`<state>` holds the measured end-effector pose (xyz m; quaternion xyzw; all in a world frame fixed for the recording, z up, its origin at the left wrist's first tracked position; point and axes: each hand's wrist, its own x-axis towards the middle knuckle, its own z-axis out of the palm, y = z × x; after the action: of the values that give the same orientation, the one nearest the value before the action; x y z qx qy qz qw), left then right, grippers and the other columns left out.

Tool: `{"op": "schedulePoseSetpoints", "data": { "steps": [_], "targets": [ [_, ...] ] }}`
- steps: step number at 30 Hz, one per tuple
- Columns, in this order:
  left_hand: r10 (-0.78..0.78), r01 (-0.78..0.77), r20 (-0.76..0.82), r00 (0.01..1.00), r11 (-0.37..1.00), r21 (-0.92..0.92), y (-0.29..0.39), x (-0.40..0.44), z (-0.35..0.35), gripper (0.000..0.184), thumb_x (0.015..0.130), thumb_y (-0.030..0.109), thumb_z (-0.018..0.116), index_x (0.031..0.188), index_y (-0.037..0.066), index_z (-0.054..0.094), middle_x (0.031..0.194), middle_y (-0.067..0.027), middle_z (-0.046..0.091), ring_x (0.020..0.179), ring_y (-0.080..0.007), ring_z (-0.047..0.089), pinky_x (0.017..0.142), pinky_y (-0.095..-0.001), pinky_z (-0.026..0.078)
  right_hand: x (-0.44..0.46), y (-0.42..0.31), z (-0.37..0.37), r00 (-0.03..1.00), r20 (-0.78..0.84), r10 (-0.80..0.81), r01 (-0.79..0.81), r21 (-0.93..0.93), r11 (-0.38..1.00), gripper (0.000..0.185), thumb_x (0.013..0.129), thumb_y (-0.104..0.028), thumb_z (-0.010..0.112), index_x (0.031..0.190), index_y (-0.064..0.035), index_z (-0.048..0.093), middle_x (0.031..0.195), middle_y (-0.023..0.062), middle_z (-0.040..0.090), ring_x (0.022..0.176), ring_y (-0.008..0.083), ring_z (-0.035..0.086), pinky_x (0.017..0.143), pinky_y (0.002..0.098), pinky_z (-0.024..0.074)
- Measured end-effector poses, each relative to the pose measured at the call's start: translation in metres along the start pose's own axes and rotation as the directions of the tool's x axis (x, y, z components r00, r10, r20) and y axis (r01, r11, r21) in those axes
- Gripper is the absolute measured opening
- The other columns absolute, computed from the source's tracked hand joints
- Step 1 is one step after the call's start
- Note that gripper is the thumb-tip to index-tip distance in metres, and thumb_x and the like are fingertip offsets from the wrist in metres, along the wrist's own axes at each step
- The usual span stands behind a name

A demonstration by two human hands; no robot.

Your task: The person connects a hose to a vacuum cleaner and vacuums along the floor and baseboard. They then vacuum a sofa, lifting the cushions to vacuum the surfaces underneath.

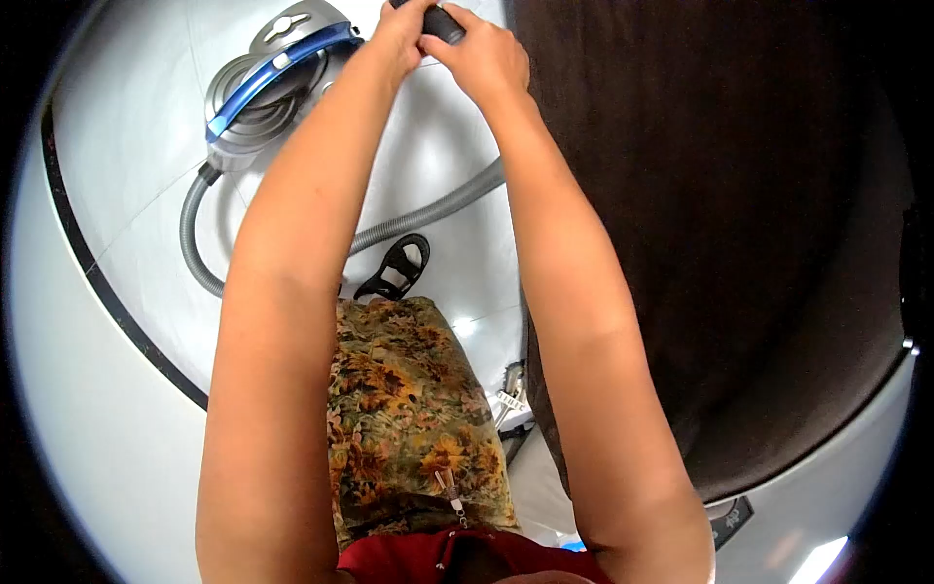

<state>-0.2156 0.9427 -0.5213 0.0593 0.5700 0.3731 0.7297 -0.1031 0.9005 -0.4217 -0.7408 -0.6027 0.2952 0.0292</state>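
Both my arms stretch forward to the top edge of the head view. My left hand (404, 34) and my right hand (484, 56) are closed on a black handle (443, 23), one on each side of it. The far end of the handle is cut off by the frame. To the left of my hands stands a silver vacuum cleaner (263, 122) with a blue carrying bar. A grey ribbed hose (428, 214) runs from it along the floor, passing behind my forearms.
A large dark brown covered surface (720, 243) fills the right side. Beneath me are the pale tiled floor (126, 146), a black sandal (397, 268) and patterned clothing (418, 419). Small metal objects (511, 397) lie beside the brown surface's edge.
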Motion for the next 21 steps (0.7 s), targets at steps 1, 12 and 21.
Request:
{"op": "schedulePoseSetpoints", "data": {
  "steps": [1, 12, 21],
  "targets": [
    [-0.080, 0.082, 0.131, 0.988, 0.997, -0.006, -0.002, 0.019, -0.010, 0.036, 0.088, 0.020, 0.067, 0.111, -0.003, 0.052, 0.093, -0.0105, 0.062, 0.077, -0.0225, 0.064, 0.067, -0.0411, 0.058, 0.008, 0.000, 0.009, 0.999, 0.027, 0.023, -0.022, -0.033, 0.999, 0.058, 0.074, -0.050, 0.076, 0.127, -0.0298, 0.064, 0.092, 0.0111, 0.074, 0.085, 0.0293, 0.072, 0.074, 0.0402, 0.0569],
    [-0.081, 0.081, 0.008, 0.997, 0.996, 0.046, -0.048, -0.055, 0.018, 0.051, 0.078, 0.014, 0.070, 0.120, 0.003, 0.042, 0.095, -0.0130, 0.056, 0.076, -0.0226, 0.059, 0.060, -0.0390, 0.056, -0.072, 0.024, 0.001, 0.985, -0.017, 0.169, -0.170, -0.051, 0.984, 0.058, 0.076, -0.049, 0.075, 0.128, -0.0246, 0.065, 0.089, 0.0152, 0.073, 0.083, 0.0329, 0.072, 0.075, 0.0432, 0.0558],
    [-0.179, 0.181, -0.048, 0.983, 0.983, 0.039, -0.070, -0.205, 0.035, 0.043, 0.078, 0.013, 0.065, 0.115, 0.010, 0.044, 0.091, -0.0092, 0.053, 0.077, -0.0203, 0.056, 0.061, -0.0368, 0.051, -0.200, 0.037, -0.029, 0.984, -0.095, 0.148, -0.153, -0.044, 0.987, 0.064, 0.072, -0.041, 0.081, 0.130, -0.0255, 0.061, 0.067, 0.0118, 0.066, 0.061, 0.0290, 0.068, 0.052, 0.0383, 0.0511]
  ]
}}
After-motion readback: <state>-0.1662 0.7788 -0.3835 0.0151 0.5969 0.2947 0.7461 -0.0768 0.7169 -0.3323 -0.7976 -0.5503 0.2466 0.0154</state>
